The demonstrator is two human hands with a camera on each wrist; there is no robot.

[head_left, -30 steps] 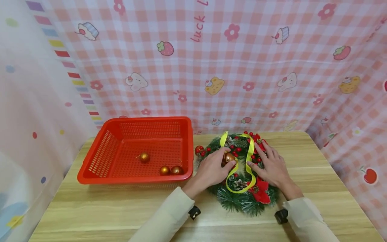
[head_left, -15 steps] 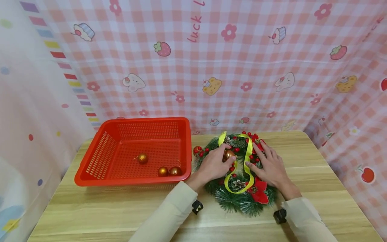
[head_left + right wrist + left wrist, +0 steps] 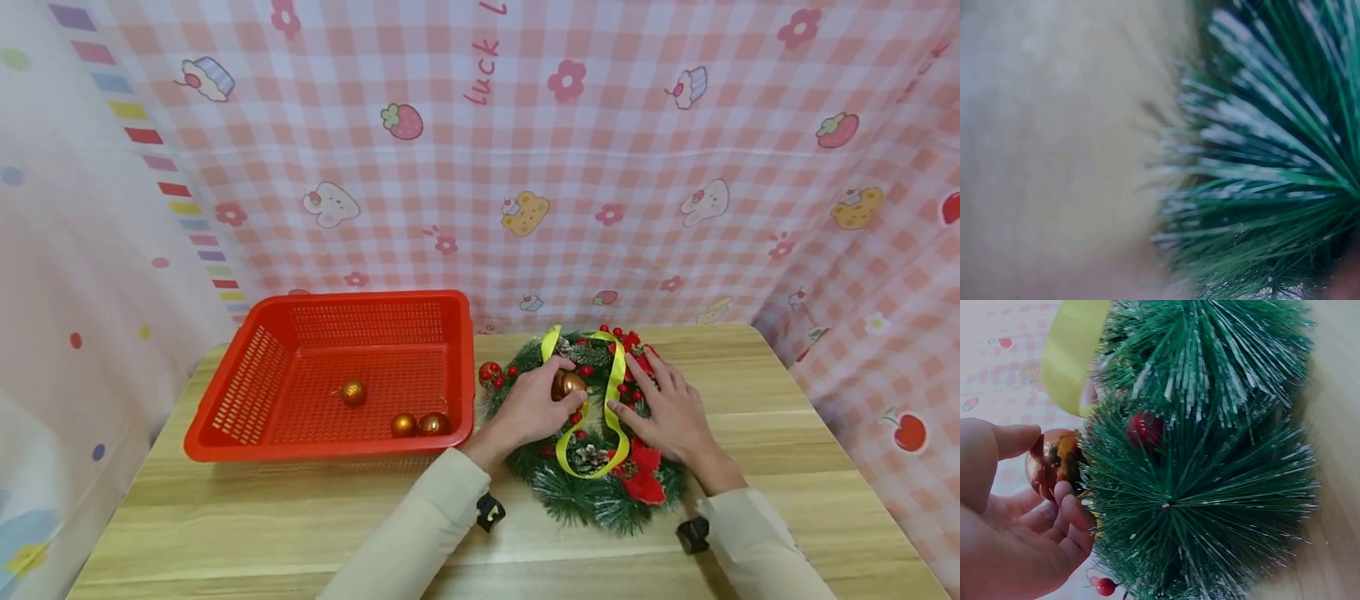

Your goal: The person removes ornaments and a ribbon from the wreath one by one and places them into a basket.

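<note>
A green Christmas wreath (image 3: 562, 493) lies on the table, trimmed with red berries, pine cones and red cloth flowers (image 3: 642, 477). My left hand (image 3: 531, 408) pinches a shiny copper bauble (image 3: 573, 383) at the wreath's left inner side; the left wrist view shows fingers round this bauble (image 3: 1047, 467). On the wreath's right side rests my right hand (image 3: 672, 410), fingers spread and fairly straight, thumb by the yellow ribbon (image 3: 618, 367). That ribbon loops loosely over the wreath. Blurred green needles (image 3: 1272, 156) fill much of the right wrist view.
Left of the wreath stands a red plastic basket (image 3: 330, 455) with a glittery gold bauble (image 3: 354, 392), a gold bauble (image 3: 402, 425) and a copper bauble (image 3: 433, 425) inside. A pink checked curtain (image 3: 450, 167) hangs behind the wooden table (image 3: 300, 533).
The left hand has turned the copper bauble slightly and more of it shows now. My right hand stays in place on the wreath. The head view has shifted a little.
</note>
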